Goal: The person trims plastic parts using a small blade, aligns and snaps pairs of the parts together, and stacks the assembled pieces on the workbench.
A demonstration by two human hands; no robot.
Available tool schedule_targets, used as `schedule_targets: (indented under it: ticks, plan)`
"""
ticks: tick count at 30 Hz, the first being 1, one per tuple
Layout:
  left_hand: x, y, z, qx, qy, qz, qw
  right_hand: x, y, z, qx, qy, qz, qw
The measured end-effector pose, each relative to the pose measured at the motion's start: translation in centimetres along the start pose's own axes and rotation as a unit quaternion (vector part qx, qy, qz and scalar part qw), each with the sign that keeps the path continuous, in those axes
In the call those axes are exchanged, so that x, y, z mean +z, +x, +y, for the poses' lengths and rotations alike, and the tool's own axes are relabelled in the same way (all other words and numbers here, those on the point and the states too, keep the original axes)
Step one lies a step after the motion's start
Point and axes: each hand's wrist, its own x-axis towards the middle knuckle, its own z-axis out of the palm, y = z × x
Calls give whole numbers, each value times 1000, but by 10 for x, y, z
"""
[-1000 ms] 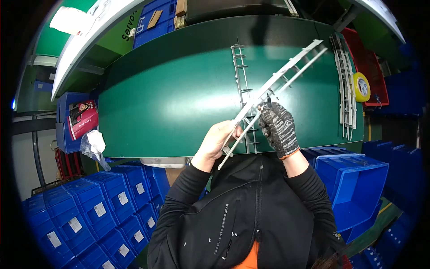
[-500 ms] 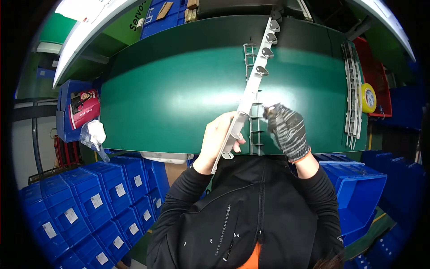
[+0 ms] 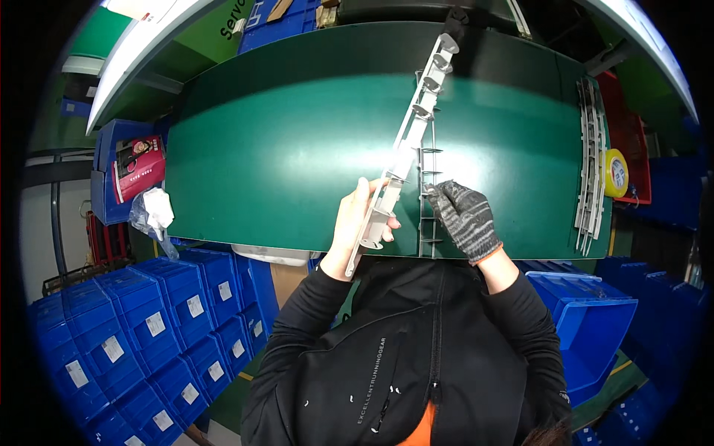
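My bare left hand (image 3: 347,219) is wrapped round the near end of a long pale channel strip (image 3: 407,152). The strip slants up and away to the far side of the table, and several round tabs stand out along it. Under and beside it, a thin ladder-like strip (image 3: 429,218) with dark rungs lies on the green table. In a grey knitted glove, my right hand (image 3: 470,223) has its fingers drawn together at the ladder-like strip, just right of the pale one. What its fingertips pinch, if anything, is too small to make out.
The green table (image 3: 260,163) spreads out in front of me. Several similar strips (image 3: 591,167) lie at its right edge, next to a yellow tape roll (image 3: 616,172). At the left are a red packet (image 3: 140,169) and a plastic bag (image 3: 155,215). Blue crates (image 3: 599,334) stand on both sides.
The long strip has rolled in my left hand, so its channel side and tabs now face up more. My right hand has moved left and slightly down to the ladder-like strip.
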Motion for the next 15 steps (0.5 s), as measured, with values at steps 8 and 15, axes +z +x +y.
schedule_targets:
  ticks: [8,15]
  plan:
    - [-53,46,-82,-3,62,35,997,42,26,26,128,-300,-76,942]
    - [-56,60,-48,-63,414,-87,904,34,29,38,105,-340,-62,932]
